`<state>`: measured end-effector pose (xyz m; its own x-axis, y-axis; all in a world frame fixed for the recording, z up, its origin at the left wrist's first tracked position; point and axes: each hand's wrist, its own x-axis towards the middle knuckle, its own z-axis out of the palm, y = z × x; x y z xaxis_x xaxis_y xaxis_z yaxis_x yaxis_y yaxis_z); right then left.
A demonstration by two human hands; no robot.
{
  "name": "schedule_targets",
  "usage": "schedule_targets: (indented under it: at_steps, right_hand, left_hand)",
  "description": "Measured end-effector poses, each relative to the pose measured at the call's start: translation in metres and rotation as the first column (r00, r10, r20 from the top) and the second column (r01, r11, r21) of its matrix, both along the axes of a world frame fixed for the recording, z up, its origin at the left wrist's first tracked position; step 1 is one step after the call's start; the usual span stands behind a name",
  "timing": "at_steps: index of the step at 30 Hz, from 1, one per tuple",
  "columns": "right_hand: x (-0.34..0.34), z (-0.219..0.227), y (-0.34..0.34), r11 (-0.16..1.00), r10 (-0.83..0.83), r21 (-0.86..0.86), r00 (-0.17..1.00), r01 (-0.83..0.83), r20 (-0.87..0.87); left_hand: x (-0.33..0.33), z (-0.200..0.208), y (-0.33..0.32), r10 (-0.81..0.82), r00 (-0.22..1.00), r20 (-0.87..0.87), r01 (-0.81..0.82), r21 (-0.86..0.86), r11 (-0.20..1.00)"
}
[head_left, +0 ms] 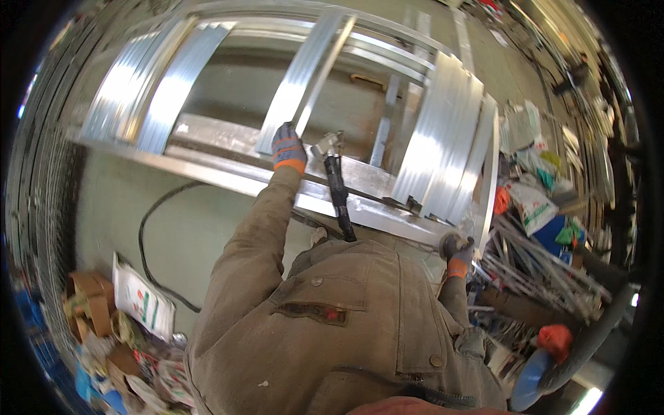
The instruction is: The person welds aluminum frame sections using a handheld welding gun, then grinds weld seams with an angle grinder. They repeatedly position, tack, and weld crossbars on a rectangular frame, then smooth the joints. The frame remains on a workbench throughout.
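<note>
Head view shows my left hand (288, 147), in a grey glove with an orange cuff, clenched around the lower end of a long aluminium profile (304, 76) that runs away toward 12 o'clock. This profile lies across a metal frame table (228, 149), near its middle. Just beside the hand, at 3 o'clock of it, a black-handled tool (337, 183) rests on the table edge, its metal head close to the profile. My right hand (456, 250), gloved the same, is at 4 o'clock by the table corner, fingers curled on the edge there, under a stack of aluminium profiles (443, 138). I judge that a good grip needs the profile kept flat on the frame and moved straight along its length, not twisted. A black cable (149, 228) lies on the floor at 8 o'clock, and cardboard scraps (97, 311) are further down.
</note>
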<state>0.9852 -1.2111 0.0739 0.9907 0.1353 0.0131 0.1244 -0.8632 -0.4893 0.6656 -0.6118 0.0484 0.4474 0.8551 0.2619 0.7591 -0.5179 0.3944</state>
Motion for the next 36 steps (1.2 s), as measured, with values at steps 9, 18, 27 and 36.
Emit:
schedule_targets:
  at_steps: [9, 18, 27, 36]
  right_hand:
    - [-0.004, 0.002, -0.001, 0.996, -0.049, -0.072, 0.998, 0.045, -0.050]
    - [-0.005, 0.032, -0.033, 0.986, 0.052, 0.163, 0.996, -0.041, -0.067]
    - [0.047, 0.051, -0.176, 0.974, -0.006, 0.227, 0.998, 0.020, -0.060]
    - [0.133, 0.072, -0.257, 0.985, -0.028, 0.166, 0.996, 0.041, -0.080]
  left_hand:
    - [0.016, 0.077, -0.080, -0.407, 0.868, 0.282, 0.400, 0.086, 0.912]
    - [0.056, 0.100, -0.275, -0.665, 0.648, 0.372, 0.723, -0.025, 0.691]
    - [0.089, 0.060, -0.394, -0.804, 0.527, 0.273, 0.849, -0.186, 0.494]
    - [0.106, 0.076, -0.422, -0.737, 0.676, 0.004, 0.696, -0.334, 0.636]
